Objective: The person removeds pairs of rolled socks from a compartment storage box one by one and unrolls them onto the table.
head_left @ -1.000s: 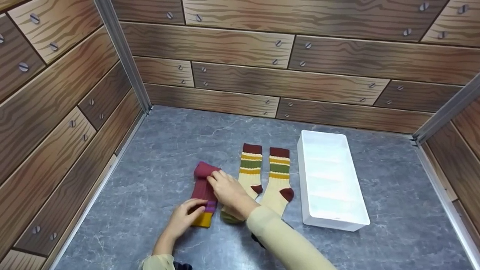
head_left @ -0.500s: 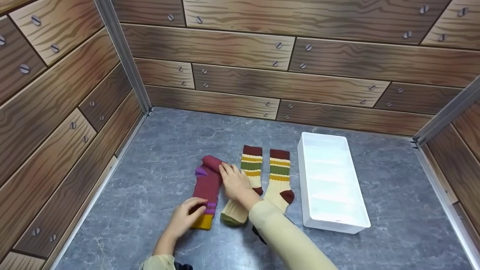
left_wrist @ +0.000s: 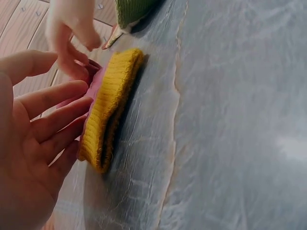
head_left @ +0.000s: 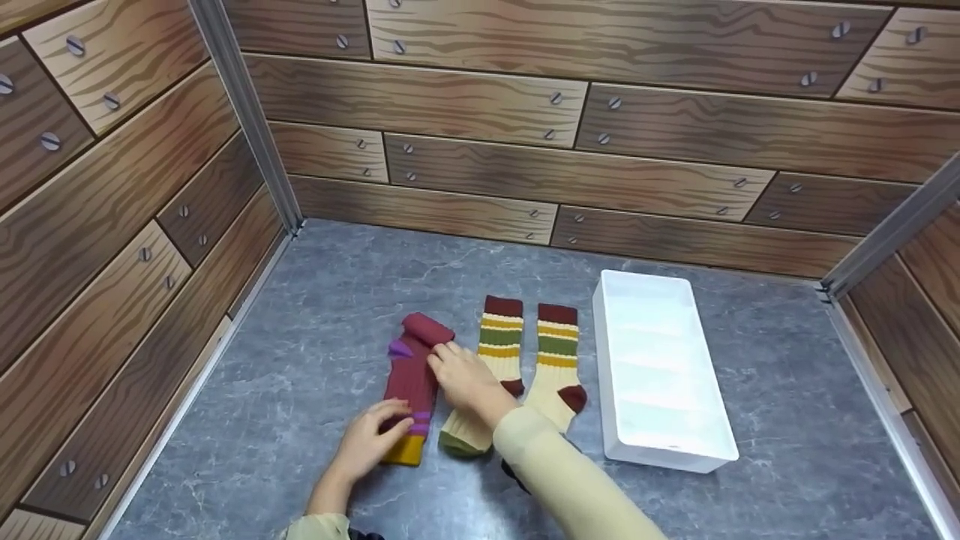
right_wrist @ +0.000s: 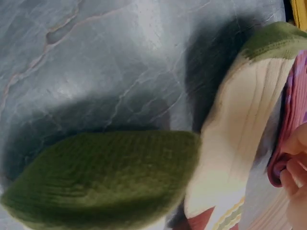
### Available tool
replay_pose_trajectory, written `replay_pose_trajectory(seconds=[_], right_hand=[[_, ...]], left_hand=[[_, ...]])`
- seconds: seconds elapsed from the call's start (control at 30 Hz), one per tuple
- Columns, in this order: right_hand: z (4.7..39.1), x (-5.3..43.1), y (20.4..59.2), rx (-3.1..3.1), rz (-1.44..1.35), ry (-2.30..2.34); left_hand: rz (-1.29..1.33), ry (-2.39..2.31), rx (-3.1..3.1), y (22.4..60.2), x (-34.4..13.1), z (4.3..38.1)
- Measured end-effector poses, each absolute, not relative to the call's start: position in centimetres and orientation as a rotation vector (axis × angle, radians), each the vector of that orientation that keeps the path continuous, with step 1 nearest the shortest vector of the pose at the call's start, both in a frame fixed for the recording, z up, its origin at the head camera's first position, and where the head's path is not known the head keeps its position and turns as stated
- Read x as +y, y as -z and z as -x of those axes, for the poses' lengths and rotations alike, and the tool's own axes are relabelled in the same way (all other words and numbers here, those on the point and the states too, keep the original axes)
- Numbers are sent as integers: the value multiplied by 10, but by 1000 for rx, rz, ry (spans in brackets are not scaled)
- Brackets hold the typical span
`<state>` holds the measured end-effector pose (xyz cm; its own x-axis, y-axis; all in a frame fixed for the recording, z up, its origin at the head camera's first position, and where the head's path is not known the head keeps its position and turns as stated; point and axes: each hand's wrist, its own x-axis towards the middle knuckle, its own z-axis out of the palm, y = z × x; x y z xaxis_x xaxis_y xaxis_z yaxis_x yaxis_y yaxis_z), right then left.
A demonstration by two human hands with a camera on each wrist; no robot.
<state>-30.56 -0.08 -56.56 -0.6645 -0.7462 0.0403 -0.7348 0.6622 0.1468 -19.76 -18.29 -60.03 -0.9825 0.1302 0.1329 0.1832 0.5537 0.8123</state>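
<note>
A maroon sock (head_left: 412, 375) with a purple heel, purple stripes and a mustard cuff (left_wrist: 109, 100) lies flat, its far end folded over. My left hand (head_left: 369, 439) lies at its near left side; in the left wrist view the fingers are extended and touch the sock beside the cuff. At the sock's right edge, my right hand (head_left: 465, 379) pinches the maroon fabric between thumb and fingers, as the right wrist view shows. Two cream socks with striped tops, the left one (head_left: 500, 341) and the right one (head_left: 556, 345), lie side by side, partly hidden under my right forearm.
A white divided tray (head_left: 671, 459) stands right of the cream socks. Wood-patterned walls (head_left: 450, 217) with metal corner posts enclose the grey marbled surface (head_left: 300, 360) at the back and sides.
My right hand has let the folded far end lie further up and right, uncovering the purple heel. It then came back slightly to the sock's right edge. The left hand has stayed put.
</note>
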Motion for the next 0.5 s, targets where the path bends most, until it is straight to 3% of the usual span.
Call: replay_pose_trajectory(seconds=[0.5], right_hand=[[312,4,575,-2948,-1041,-4]], left_hand=[[287,1407,-2772,594,-190,192]])
